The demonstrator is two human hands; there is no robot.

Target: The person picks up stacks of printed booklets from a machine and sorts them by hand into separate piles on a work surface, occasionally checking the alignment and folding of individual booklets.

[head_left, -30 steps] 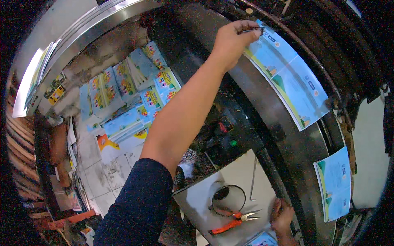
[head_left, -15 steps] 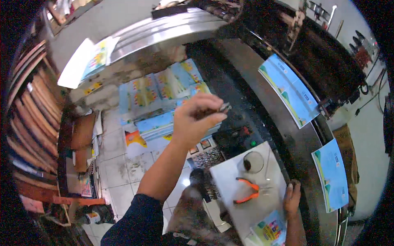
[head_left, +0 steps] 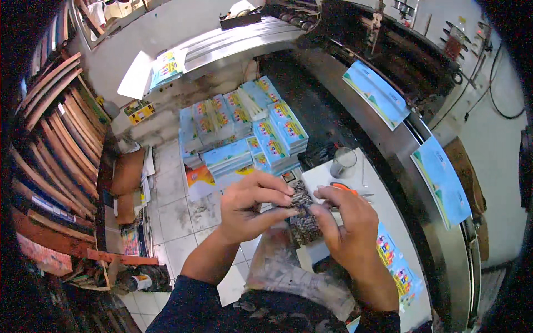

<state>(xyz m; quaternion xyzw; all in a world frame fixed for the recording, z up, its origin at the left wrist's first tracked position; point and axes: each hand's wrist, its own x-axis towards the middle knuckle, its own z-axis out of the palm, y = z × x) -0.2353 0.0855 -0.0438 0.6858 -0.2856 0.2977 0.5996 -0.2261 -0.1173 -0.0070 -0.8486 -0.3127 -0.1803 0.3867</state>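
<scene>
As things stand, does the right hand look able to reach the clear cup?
Probably yes. The clear cup stands just beyond the right hand, on the white surface; the orange-handled pliers lie between them, but nothing visible covers the cup.

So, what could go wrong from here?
Anything small between the left hand and right hand, which I can't make out, could drop and be hard to spot against the speckled mat below. The right hand might bump the clear cup near the far edge of the white board. It could also catch on the pliers just beyond it.
</scene>
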